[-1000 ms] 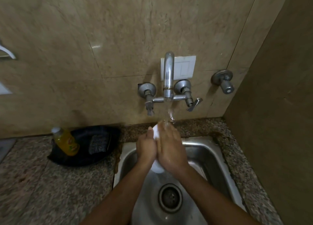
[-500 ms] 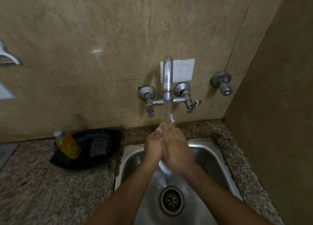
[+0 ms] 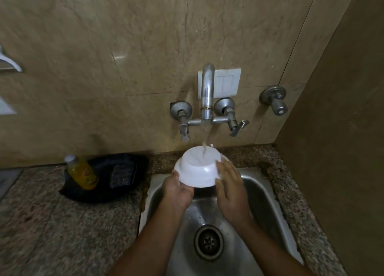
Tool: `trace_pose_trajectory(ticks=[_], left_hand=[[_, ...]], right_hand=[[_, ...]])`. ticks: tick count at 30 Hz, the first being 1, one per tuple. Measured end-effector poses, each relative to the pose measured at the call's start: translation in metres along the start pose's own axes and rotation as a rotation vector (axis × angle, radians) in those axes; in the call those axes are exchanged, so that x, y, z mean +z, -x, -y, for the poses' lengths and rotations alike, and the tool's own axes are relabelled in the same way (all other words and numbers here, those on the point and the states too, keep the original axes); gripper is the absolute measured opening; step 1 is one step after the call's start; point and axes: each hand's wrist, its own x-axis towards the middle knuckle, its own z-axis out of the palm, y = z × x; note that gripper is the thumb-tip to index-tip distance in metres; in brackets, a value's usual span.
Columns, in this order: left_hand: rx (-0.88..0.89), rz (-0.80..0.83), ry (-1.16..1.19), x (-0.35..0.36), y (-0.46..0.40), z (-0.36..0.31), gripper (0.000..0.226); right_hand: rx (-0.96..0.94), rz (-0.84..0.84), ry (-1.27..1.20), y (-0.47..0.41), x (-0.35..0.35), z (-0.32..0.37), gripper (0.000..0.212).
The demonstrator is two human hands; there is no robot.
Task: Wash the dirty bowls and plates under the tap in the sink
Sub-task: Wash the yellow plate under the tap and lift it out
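You held one white bowl (image 3: 197, 169) upside down under the tap (image 3: 207, 92), left hand (image 3: 176, 190) gripping its rim, right hand (image 3: 230, 184) flat against it. Rinsing was underway; no other dishes showed.

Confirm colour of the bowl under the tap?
Plain white bowl, no pattern, seen in the head view, held upside down under the running water.

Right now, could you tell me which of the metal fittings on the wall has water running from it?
The tall curved spout in the middle; its stream lands on the white bowl. The side valves and the separate right-hand knob are dry.
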Motion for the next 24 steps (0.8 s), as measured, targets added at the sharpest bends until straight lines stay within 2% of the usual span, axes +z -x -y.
trace_pose_trajectory(ticks=[1,3,5,7,10,18,24], left_hand=[[0.008,-0.006,0.018,0.0,-0.001,-0.001,0.039],[0.021,-0.015,0.05,-0.001,-0.006,-0.003,0.038],[0.007,0.01,0.072,-0.001,-0.005,-0.005,0.037],[-0.034,0.053,0.105,0.001,-0.001,-0.009,0.036],[-0.026,0.075,0.119,0.0,0.0,-0.017,0.038],[-0.036,0.062,0.027,-0.034,-0.007,-0.012,0.041],[-0.026,0.07,0.03,-0.042,-0.007,-0.009,0.038]], right_hand=[[0.2,-0.05,-0.132,0.0,0.004,0.007,0.054],[0.555,-0.042,-0.496,-0.008,0.005,0.02,0.063],[0.744,0.034,-0.945,-0.019,0.004,0.027,0.047],[0.818,0.13,-1.174,-0.025,0.001,0.038,0.034],[0.809,0.193,-1.218,-0.027,0.002,0.046,0.031],[0.791,0.118,-1.139,-0.025,-0.001,0.042,0.036],[0.779,0.16,-1.079,-0.018,-0.003,0.038,0.033]])
